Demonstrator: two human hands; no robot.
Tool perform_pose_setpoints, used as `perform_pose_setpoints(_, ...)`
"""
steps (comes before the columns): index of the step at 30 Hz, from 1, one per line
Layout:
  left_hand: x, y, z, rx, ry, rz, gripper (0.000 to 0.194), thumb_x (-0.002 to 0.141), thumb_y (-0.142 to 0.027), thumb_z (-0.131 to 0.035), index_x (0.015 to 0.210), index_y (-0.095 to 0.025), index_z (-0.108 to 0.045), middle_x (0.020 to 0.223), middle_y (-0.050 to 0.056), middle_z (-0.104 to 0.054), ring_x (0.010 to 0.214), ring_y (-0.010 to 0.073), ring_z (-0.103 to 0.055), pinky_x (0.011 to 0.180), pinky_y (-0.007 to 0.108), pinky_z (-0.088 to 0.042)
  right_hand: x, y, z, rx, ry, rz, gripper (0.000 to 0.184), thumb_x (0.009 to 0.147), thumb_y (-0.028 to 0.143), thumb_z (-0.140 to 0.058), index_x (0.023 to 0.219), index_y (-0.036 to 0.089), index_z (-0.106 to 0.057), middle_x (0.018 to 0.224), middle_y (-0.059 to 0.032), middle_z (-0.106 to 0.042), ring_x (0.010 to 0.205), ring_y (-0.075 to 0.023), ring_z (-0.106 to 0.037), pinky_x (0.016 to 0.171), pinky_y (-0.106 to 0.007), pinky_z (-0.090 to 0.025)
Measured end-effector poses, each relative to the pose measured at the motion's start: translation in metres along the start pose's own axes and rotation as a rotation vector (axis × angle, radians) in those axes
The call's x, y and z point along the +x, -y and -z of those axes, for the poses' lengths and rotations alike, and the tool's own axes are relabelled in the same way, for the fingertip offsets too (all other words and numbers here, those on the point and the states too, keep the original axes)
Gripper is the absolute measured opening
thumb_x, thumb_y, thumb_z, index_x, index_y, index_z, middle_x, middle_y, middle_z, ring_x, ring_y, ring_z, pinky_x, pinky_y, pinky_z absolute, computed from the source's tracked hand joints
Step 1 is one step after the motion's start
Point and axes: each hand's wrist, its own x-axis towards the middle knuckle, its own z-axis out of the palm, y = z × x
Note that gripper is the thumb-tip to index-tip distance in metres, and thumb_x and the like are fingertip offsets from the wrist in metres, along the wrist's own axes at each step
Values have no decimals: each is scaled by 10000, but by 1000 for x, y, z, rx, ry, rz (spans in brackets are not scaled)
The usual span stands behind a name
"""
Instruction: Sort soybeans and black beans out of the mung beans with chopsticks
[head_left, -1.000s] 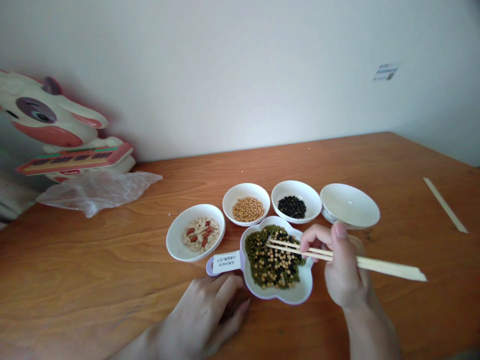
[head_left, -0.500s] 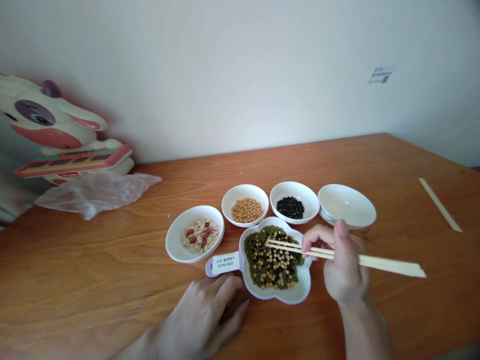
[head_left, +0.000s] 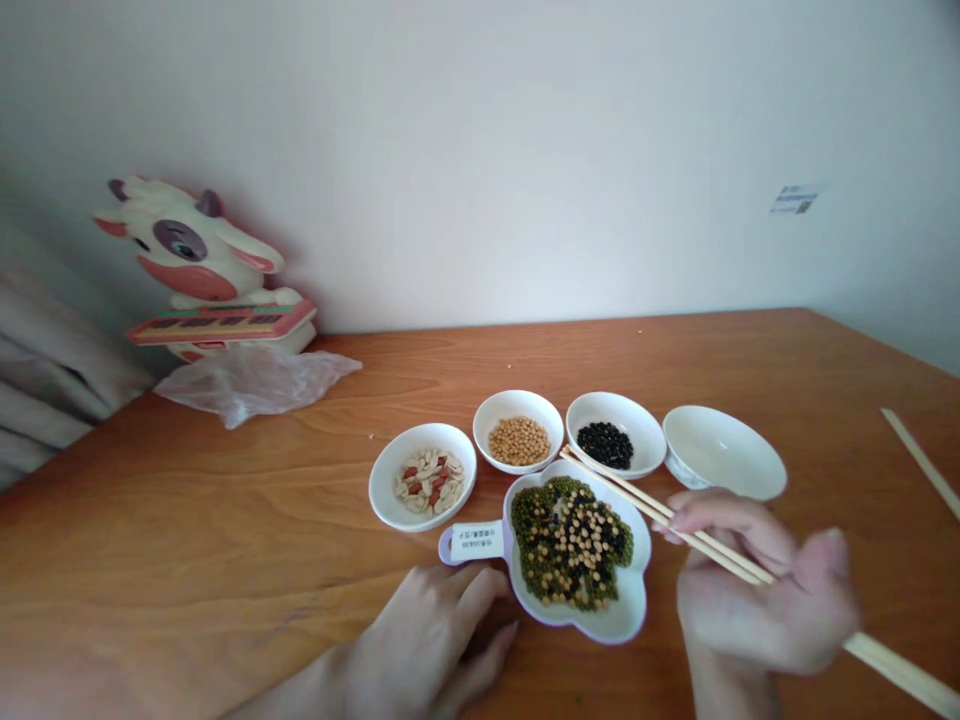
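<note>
My right hand [head_left: 765, 580] grips a pair of wooden chopsticks [head_left: 697, 540]. Their tips are close together above the far rim of a flower-shaped dish [head_left: 626, 605], near the bowl of black beans [head_left: 606, 445]; whether anything is between them is too small to tell. Green beans [head_left: 536, 535], black beans and yellow soybeans [head_left: 589, 535] lie mixed in the dish. Beside its labelled handle [head_left: 476, 540], my left hand [head_left: 424, 640] rests on the table, fingers loosely bent, thumb apart, holding nothing.
Behind the dish stand a bowl of soybeans [head_left: 519, 440] and a white bowl [head_left: 720, 455] with nothing visible inside. A bowl of peanuts [head_left: 429, 482] is to the left. A cow toy keyboard [head_left: 217, 270], plastic bag [head_left: 255, 385] and paper strip [head_left: 922, 460] lie farther out.
The chopstick tips have lifted from the beans to the dish's far rim, and my right hand has moved right and turned. My left hand stays by the handle. The camera view has shifted.
</note>
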Motion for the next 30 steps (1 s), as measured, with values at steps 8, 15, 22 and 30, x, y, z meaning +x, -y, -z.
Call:
perform_pose_setpoints(8, 1, 0, -2, 32, -11, -11, 196, 980, -189, -613, 1138, -263, -524, 1046, 2, -742, 797, 177, -688, 699, 299, -511, 2, 1, -15, 36, -136, 237, 667, 1072, 583, -364, 648, 235, -744, 575, -44, -678, 641, -253, -680, 712, -412, -474)
perform_pose_setpoints(15, 1, 2, -4, 22, 14, 16, 208, 997, -207, -590, 1178, -281, -520, 1122, 2, -739, 924, 203, -725, 784, 321, -547, -12, -4, -62, -91, -24, -174, 818, 1027, 782, -267, 686, 201, -731, 668, -77, -725, 588, -238, -674, 568, -363, -441)
perform_pose_setpoints(22, 0, 3, -4, 24, -12, -8, 191, 999, -229, -599, 1163, -280, -516, 1104, 3, -746, 866, 193, -714, 745, 318, -528, -9, 0, -18, -223, 9, -135, 883, 981, 853, -252, 600, 202, -711, 586, -74, -691, 569, -237, -650, 607, -372, -448)
perform_pose_setpoints(30, 1, 4, -6, 7, -9, -4, 163, 1004, -222, -591, 1144, -274, -525, 1082, 1, -744, 857, 189, -709, 747, 311, -531, 1, 9, 15, -359, 91, -127, 936, 992, 834, -173, 546, 213, -713, 578, -95, -693, 620, -259, -660, 630, -387, -463)
